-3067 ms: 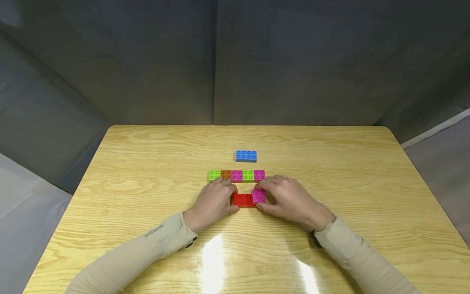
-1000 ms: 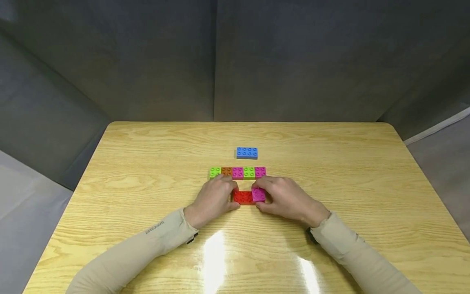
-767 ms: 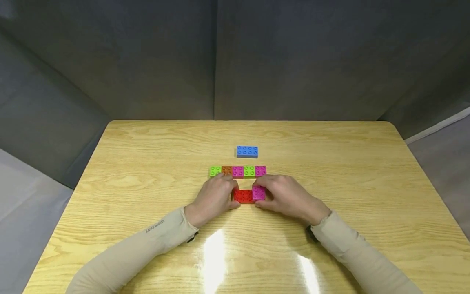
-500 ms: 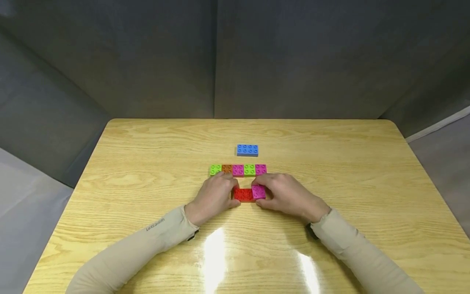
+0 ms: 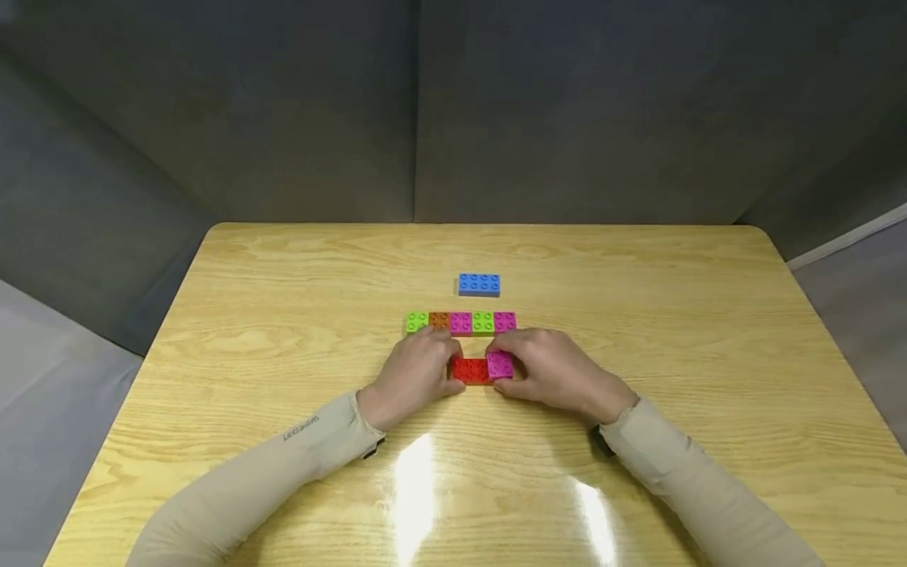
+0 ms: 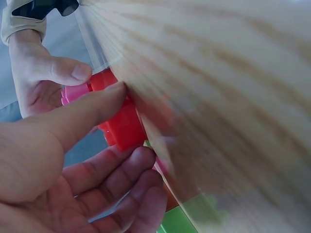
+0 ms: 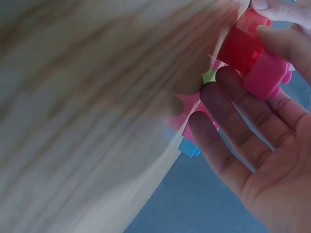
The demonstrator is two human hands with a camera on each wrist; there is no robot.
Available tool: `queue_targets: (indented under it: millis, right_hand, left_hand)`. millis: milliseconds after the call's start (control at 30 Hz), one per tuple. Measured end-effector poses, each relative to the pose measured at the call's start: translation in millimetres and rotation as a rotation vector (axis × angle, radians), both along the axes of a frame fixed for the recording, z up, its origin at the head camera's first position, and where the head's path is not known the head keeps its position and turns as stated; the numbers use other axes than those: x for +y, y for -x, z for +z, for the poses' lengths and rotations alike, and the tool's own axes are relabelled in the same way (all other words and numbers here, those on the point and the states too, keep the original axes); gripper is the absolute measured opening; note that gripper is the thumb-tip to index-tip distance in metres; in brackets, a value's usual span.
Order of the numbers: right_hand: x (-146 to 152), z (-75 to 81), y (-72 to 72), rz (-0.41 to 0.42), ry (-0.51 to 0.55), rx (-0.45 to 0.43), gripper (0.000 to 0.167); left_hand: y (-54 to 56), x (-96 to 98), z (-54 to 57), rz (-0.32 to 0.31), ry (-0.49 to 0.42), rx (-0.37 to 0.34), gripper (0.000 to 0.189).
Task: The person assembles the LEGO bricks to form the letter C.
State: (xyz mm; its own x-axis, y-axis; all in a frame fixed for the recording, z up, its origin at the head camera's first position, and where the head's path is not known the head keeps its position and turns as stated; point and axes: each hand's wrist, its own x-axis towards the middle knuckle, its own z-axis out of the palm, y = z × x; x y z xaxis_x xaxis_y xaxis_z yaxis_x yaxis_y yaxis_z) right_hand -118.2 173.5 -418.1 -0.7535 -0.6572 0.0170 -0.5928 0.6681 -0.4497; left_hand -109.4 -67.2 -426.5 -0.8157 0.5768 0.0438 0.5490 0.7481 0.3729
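A red building brick [image 5: 471, 370] lies on the table in the head view, with a small magenta brick [image 5: 500, 365] on top of its right end. My left hand [image 5: 416, 370] grips the red brick's left end between thumb and fingers. At the other end my right hand [image 5: 556, 370] pinches the magenta brick, thumb on the near side and fingers on the far side. The right wrist view shows the magenta brick [image 7: 265, 74] seated on the red brick [image 7: 241, 42], studs facing away from the table. The left wrist view shows the red brick [image 6: 124, 124] beside my left thumb.
Just behind the hands runs a row of small bricks: green [image 5: 416, 319], brown [image 5: 439, 319], pink [image 5: 461, 323], green [image 5: 483, 323] and magenta [image 5: 505, 319]. Farther back lies a long blue brick [image 5: 479, 284]. Grey cloth walls [image 5: 567, 118] stand beyond the wooden table [image 5: 638, 276].
The magenta brick sat slightly raised and skewed on the red brick three seconds ago; now it lines up with its end. Both hands keep their hold. The whole scene has shifted upward in view.
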Motion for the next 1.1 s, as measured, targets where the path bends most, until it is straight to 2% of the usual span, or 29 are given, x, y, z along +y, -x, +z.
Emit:
queue_targets:
  millis: [633, 1100]
  right_hand:
    - [0.0, 4.3, 4.8, 0.017, -0.033, -0.024, 0.031]
    - [1.1, 4.5, 3.3, 0.035, -0.037, 0.002, 0.035]
  left_hand:
    - [1.0, 0.1, 2.0, -0.004, -0.001, -0.003, 0.035]
    - [2.0, 1.0, 5.1, -0.008, -0.007, -0.018, 0.034]
